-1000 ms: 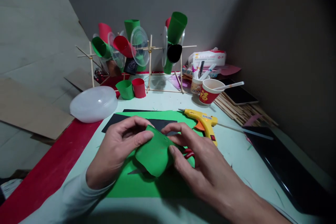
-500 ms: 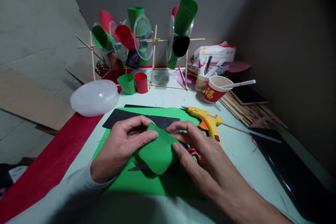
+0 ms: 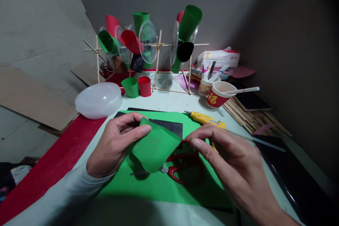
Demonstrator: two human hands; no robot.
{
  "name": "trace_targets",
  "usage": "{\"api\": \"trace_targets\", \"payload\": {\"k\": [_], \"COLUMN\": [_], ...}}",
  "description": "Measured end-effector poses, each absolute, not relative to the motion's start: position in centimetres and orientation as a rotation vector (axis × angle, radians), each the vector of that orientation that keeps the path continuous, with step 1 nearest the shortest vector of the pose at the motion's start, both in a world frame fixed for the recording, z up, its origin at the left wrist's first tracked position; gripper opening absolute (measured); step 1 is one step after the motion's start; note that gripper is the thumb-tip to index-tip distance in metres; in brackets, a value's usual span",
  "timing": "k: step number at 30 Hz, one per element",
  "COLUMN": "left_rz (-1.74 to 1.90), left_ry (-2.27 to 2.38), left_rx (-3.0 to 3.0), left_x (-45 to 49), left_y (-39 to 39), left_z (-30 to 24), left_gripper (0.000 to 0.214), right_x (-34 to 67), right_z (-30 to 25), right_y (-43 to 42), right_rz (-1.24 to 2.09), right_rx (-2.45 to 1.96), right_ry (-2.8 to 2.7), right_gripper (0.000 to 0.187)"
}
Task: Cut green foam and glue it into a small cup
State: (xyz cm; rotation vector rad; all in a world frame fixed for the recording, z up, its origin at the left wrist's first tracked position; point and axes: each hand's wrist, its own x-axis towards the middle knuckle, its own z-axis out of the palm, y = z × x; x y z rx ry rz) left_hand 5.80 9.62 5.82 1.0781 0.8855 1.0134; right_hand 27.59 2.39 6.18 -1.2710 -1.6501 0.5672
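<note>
— What sits at your far left?
— A smooth, translucent white plastic dome (image 3: 99, 99) on the pale desk (image 3: 169, 103), next to a red strip (image 3: 50, 169).
— And your left hand (image 3: 116, 144)?
— Its grip is closed, thumb on top and fingers behind. It pinches the curled green paper piece (image 3: 155, 146) by its left edge, above the flat green sheet (image 3: 159, 187).
— Underneath?
— Red-handled scissors (image 3: 182, 164) lie on that sheet, with matte black card (image 3: 169, 127) beyond.
— Your right hand (image 3: 233, 162)?
— Just beside the paper, not touching. Your fingers are loosely curled and the grip is empty. The yellow glue gun (image 3: 209, 119) lies behind it, and grey walls meet in the corner.
</note>
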Motion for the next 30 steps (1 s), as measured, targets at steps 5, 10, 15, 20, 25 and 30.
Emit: {"api": "trace_targets", "payload": {"k": [5, 10, 15, 20, 25, 30], "left_rz": [1.046, 1.066, 1.034, 1.060, 1.111, 1.077], "left_ry": [0.872, 0.879, 0.896, 0.820, 0.835, 0.852], "left_rx": [1.036, 1.029, 1.027, 1.034, 1.049, 1.146], "left_x": [5.3, 3.9, 2.5, 2.1, 2.0, 1.8], "left_y": [9.6, 10.1, 10.7, 10.6, 10.4, 10.2], "left_z": [6.7, 6.5, 6.6, 6.7, 6.5, 6.6], "left_gripper": [0.017, 0.021, 0.023, 0.020, 0.022, 0.023], "right_x": [27.2, 26.9, 27.6, 27.7, 27.5, 27.5], "right_z": [5.2, 3.9, 3.3, 3.7, 3.2, 2.0], "right_y": [2.2, 2.2, 2.8, 3.1, 2.8, 2.9], "right_rz": [0.599, 0.598, 0.041, 0.002, 0.164, 0.064], "right_rx": [-1.307, -1.249, -1.221, -1.293, -1.277, -1.239], "right_ry": [-1.796, -1.953, -2.284, -2.533, -2.627, -2.667], "right_gripper": [0.019, 0.019, 0.024, 0.020, 0.023, 0.014]}}
